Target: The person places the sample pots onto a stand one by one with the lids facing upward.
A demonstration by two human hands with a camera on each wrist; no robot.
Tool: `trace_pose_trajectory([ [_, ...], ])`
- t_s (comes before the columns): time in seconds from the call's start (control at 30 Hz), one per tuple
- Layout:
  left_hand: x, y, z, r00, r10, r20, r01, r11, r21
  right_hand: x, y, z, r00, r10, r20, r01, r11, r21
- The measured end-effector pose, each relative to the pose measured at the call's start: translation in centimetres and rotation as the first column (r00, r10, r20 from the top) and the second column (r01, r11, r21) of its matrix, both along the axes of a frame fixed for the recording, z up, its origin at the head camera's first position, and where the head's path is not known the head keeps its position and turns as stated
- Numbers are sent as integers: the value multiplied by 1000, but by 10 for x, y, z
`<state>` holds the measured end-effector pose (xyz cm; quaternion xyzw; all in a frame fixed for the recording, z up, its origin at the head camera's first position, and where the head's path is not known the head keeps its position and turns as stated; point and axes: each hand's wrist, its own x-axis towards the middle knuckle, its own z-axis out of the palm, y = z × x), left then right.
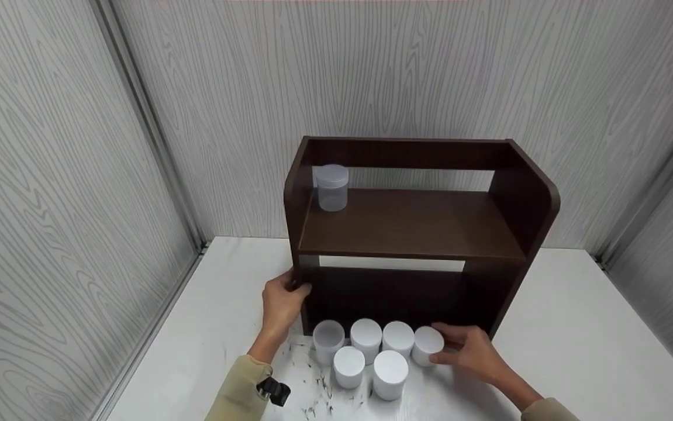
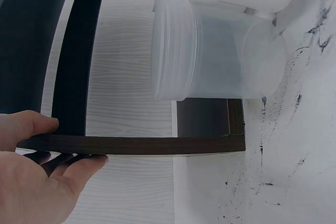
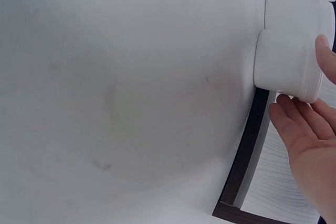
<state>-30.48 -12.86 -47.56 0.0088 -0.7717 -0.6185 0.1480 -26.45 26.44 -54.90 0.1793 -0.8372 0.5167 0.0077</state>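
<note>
My left hand [image 1: 280, 304] grips the left side panel of a dark brown two-tier shelf [image 1: 412, 225]. In the left wrist view its thumb lies on the inner face and its fingers on the outer face of that panel [image 2: 157, 145]. At the right end of a row of jars, my right hand [image 1: 470, 352] holds a white lidded jar [image 1: 428, 346] between thumb and fingers. The right wrist view has the thumb [image 3: 325, 56] over the lid side and the fingertips at the jar's edge [image 3: 286, 66]. The jar stands upright against its neighbour.
A translucent jar [image 1: 328, 340] begins the row, followed by white jars [image 1: 365, 336] in front of the lower tier. Two more, a shorter jar [image 1: 348, 367] and a taller one [image 1: 390, 375], stand nearer. Another translucent jar [image 1: 332, 190] occupies the upper tier's left end. Dark marks streak the white table [image 1: 196, 351].
</note>
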Motion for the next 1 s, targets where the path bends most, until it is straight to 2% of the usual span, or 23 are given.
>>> trace_pose_trajectory([
  [0.4,1,-1,-1,999,-32,-2,32,999,-3,2,3,1,1000,-6,4,6,999,38],
  [0.63,-2,-2,0,1000,-8,-13,8,1000,-15,0,7,0,999,12,52,-12,1000,-4],
  [1.0,-2,-1,0,1000,4,-6,-4,1000,-6,0,7,-2,998,16,67,-14,1000,-22],
])
